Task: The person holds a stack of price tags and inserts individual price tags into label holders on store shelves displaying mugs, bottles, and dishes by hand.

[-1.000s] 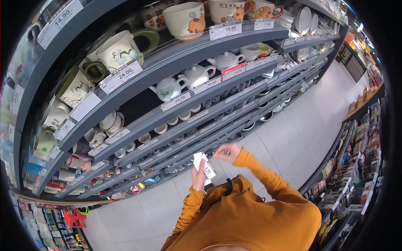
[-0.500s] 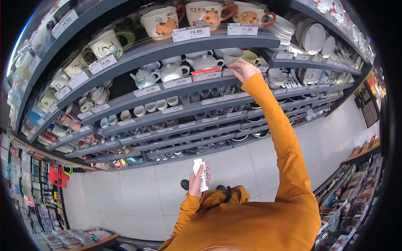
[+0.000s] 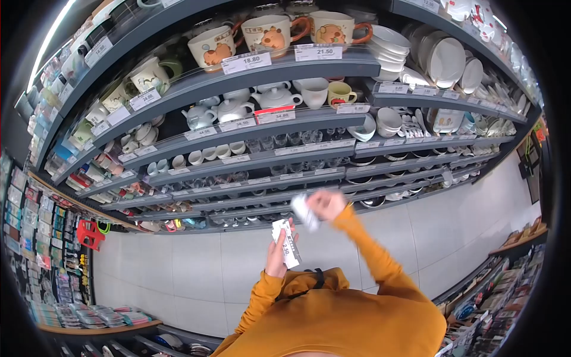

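Note:
My left hand (image 3: pixel 277 257) is closed around a small stack of white price labels (image 3: pixel 288 250); the top one has black print reading about 2.50. Up and to the right of it, my right hand (image 3: pixel 328 205) pinches a white price label (image 3: pixel 306 212), blurred by motion, its print unreadable. Both hands are in front of my body, below the lower shelves. On the shelf above stand a white cup (image 3: pixel 314 94), a yellow cup (image 3: pixel 341 93) and white teapots (image 3: pixel 275 97), with a price label (image 3: pixel 353 108) on the shelf edge below the yellow cup.
Curved grey shelving fills the view ahead, with pig-pattern mugs (image 3: pixel 267 35) on an upper shelf and white plates (image 3: pixel 446 62) at right. A red basket (image 3: pixel 90 234) stands at left. Further goods displays (image 3: pixel 493 291) flank the tiled floor (image 3: pixel 196 268).
My right hand has come down from the shelf edge by the cups to near my left hand, and a white label now shows in it. My left hand keeps its stack.

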### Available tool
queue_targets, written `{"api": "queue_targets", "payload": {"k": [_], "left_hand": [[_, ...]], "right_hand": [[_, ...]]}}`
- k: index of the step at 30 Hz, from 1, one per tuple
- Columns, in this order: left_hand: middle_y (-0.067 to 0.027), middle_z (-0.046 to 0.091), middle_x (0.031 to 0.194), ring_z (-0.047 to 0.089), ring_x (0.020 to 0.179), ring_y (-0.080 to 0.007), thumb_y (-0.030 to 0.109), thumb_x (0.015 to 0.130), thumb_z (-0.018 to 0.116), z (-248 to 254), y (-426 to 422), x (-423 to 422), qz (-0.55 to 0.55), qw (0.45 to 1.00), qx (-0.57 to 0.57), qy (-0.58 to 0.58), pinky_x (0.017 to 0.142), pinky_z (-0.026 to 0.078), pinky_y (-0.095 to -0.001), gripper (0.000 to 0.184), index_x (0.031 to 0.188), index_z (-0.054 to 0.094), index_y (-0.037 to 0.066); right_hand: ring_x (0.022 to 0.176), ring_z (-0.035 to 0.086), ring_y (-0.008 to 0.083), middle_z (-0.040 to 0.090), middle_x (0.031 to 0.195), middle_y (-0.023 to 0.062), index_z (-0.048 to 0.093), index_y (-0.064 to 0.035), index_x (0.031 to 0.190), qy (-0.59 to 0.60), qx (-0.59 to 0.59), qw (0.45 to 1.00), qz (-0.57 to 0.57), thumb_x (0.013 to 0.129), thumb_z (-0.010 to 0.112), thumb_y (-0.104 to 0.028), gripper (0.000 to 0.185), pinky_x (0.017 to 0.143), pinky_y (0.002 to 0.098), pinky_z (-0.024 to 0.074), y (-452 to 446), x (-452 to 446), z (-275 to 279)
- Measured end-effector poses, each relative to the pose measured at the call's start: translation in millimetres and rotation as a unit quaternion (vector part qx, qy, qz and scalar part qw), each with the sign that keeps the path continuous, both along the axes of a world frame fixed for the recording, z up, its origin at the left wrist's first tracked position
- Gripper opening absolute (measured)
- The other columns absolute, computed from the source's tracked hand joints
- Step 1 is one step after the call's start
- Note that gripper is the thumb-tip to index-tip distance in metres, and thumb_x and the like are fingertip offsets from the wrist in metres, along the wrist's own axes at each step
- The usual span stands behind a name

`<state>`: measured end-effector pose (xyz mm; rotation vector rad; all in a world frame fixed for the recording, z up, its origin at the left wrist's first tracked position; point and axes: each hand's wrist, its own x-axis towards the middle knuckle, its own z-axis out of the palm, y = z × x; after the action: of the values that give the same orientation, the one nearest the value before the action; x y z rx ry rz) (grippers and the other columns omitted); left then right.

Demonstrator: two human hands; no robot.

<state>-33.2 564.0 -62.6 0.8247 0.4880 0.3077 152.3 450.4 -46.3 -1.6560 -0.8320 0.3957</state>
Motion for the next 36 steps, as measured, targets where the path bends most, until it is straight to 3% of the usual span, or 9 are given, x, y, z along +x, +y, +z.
{"api": "queue_targets", "payload": {"k": [2, 7, 11, 15, 17, 24, 27, 32, 36], "left_hand": [[-0.0105, 0.050, 0.136, 0.051, 0.121, -0.0200, 0.028, 0.101, 0.043, -15.7, -7.3, 7.7, -0.035, 0.999, 0.004, 0.017, 0.099, 0.043, -0.0341, 0.035, 0.117, 0.055, -0.001], [-0.0105, 0.058, 0.124, 0.060, 0.107, -0.0209, 0.029, 0.100, 0.046, -20.0, -12.6, 10.5, -0.056, 0.993, -0.043, 0.099, 0.089, 0.049, -0.0302, 0.039, 0.120, 0.055, -0.003], [-0.0104, 0.062, 0.117, 0.063, 0.100, -0.0218, 0.035, 0.099, 0.047, -7.6, -21.1, 23.3, -0.057, 0.996, -0.040, 0.054, 0.080, 0.054, -0.0337, 0.041, 0.117, 0.055, -0.001], [-0.0089, 0.063, 0.111, 0.064, 0.089, -0.0189, 0.035, 0.100, 0.045, -13.4, -22.6, 40.2, -0.105, 0.992, -0.031, 0.070, 0.074, 0.055, -0.0325, 0.042, 0.120, 0.054, -0.001], [-0.0072, 0.064, 0.102, 0.062, 0.080, -0.0157, 0.035, 0.100, 0.044, 2.6, -27.2, 52.1, -0.116, 0.990, -0.016, 0.076, 0.069, 0.053, -0.0296, 0.044, 0.124, 0.053, 0.000], [-0.0069, 0.057, 0.085, 0.067, 0.082, -0.0237, 0.030, 0.101, 0.042, 6.9, -29.7, 104.2, -0.097, 0.995, -0.016, 0.002, 0.069, 0.056, -0.0298, 0.042, 0.128, 0.049, -0.001], [-0.0087, 0.060, 0.093, 0.067, 0.084, -0.0224, 0.032, 0.101, 0.040, 16.5, -39.1, 129.5, -0.089, 0.996, -0.008, -0.004, 0.071, 0.056, -0.0298, 0.045, 0.130, 0.046, -0.001], [-0.0093, 0.061, 0.098, 0.065, 0.084, -0.0195, 0.030, 0.101, 0.041, 15.2, -56.8, 165.8, -0.104, 0.993, -0.024, -0.042, 0.072, 0.055, -0.0282, 0.043, 0.132, 0.045, 0.001], [-0.0081, 0.060, 0.093, 0.065, 0.079, -0.0196, 0.025, 0.100, 0.044, 14.7, -61.0, 181.5, -0.051, 0.998, -0.045, -0.018, 0.069, 0.054, -0.0283, 0.040, 0.131, 0.043, 0.001]], "right_hand": [[0.069, 0.058, 0.0056, 0.069, 0.087, 0.0025, 0.070, -0.0038, 0.095, 0.110, -0.029, 0.993, 0.039, 0.086, 0.068, -0.016, 0.016, 0.059, 0.0225, 0.0483, -6.2, -49.9, -48.1], [0.065, 0.061, 0.0077, 0.070, 0.087, 0.0025, 0.068, -0.0011, 0.105, 0.232, -0.088, 0.964, 0.099, 0.093, 0.061, -0.025, 0.028, 0.056, 0.0220, 0.0496, -30.1, -44.4, -20.5], [0.059, 0.063, 0.0107, 0.071, 0.085, 0.0063, 0.069, -0.0045, 0.098, 0.040, -0.086, 0.992, 0.080, 0.090, 0.063, -0.032, 0.029, 0.056, 0.0261, 0.0496, -44.1, 1.1, 11.7], [0.064, 0.061, 0.0163, 0.066, 0.090, 0.0073, 0.066, -0.0054, 0.093, -0.221, 0.042, 0.968, -0.113, 0.084, 0.068, -0.018, 0.016, 0.058, 0.0295, 0.0500, -33.6, 68.5, 131.7], [0.079, 0.062, 0.0230, 0.065, 0.093, 0.0081, 0.064, -0.0047, 0.096, -0.418, 0.105, 0.884, -0.180, 0.084, 0.065, -0.013, 0.014, 0.068, 0.0322, 0.0504, -17.4, 93.1, 195.1], [0.096, 0.060, 0.0249, 0.064, 0.101, 0.0071, 0.065, -0.0113, 0.107, -0.648, 0.080, 0.725, -0.220, 0.087, 0.062, -0.023, 0.024, 0.080, 0.0344, 0.0506, 61.6, 166.3, 261.9], [0.094, 0.061, 0.0241, 0.065, 0.094, 0.0063, 0.066, -0.0113, 0.105, -0.611, -0.042, 0.770, -0.179, 0.086, 0.063, -0.023, 0.022, 0.079, 0.0348, 0.0513, 63.3, 180.1, 264.6], [0.079, 0.067, 0.0203, 0.069, 0.088, 0.0080, 0.070, -0.0033, 0.092, -0.468, 0.062, 0.878, -0.076, 0.084, 0.067, -0.015, 0.015, 0.072, 0.0286, 0.0513, 53.8, 210.8, 288.9], [0.074, 0.065, 0.0205, 0.066, 0.084, 0.0091, 0.067, -0.0025, 0.090, -0.466, 0.236, 0.851, -0.055, 0.081, 0.067, -0.008, 0.011, 0.069, 0.0293, 0.0505, 14.4, 181.4, 291.2]]}}
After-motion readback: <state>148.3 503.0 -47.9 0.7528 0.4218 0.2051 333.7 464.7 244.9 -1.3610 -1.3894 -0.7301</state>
